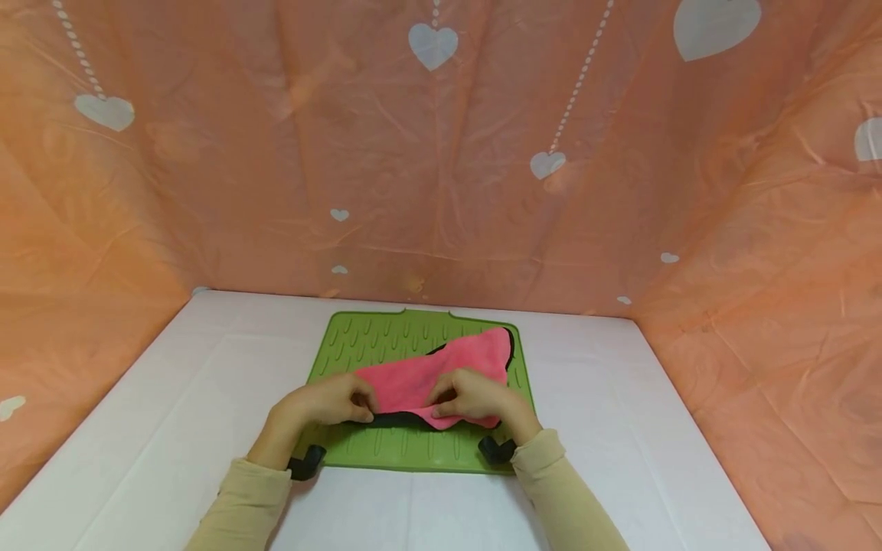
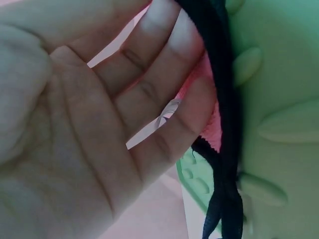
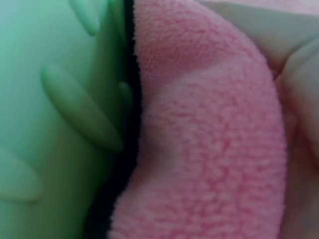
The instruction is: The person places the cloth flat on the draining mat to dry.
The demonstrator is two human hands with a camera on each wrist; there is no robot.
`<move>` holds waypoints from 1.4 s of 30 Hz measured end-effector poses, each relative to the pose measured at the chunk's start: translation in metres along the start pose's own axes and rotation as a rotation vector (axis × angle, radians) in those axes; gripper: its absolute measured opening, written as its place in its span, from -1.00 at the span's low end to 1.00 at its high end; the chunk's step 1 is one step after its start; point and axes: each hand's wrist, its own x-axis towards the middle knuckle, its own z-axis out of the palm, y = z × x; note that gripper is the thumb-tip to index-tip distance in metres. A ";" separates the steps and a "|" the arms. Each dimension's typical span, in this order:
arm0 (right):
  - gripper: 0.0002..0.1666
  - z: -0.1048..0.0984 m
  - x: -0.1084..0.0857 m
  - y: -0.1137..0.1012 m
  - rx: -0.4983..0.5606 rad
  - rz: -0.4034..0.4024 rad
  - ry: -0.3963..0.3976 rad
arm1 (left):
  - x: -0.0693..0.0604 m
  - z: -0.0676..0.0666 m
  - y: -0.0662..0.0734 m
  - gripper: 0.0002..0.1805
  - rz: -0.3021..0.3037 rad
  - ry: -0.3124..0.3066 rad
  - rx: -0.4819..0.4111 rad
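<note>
A pink fleecy cloth with black edging lies bunched and partly folded across a green ridged mat. At the cloth's near left corner, my left hand pinches the edge between thumb and fingers. My right hand pinches the near edge a little right of the middle. In the left wrist view the black edging runs past the curled fingertips, and a strip of pink shows behind them. The right wrist view has the plush cloth bulging in front of the right hand, hiding most of its fingers.
The mat lies on a white-covered table. Black wrist-worn pieces sit by the left wrist and the right wrist. An orange curtain with white hearts encloses the back and both sides.
</note>
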 end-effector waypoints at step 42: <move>-0.81 -0.010 -0.084 0.039 0.144 0.263 0.347 | -0.002 -0.012 -0.028 -0.73 -0.125 0.261 0.051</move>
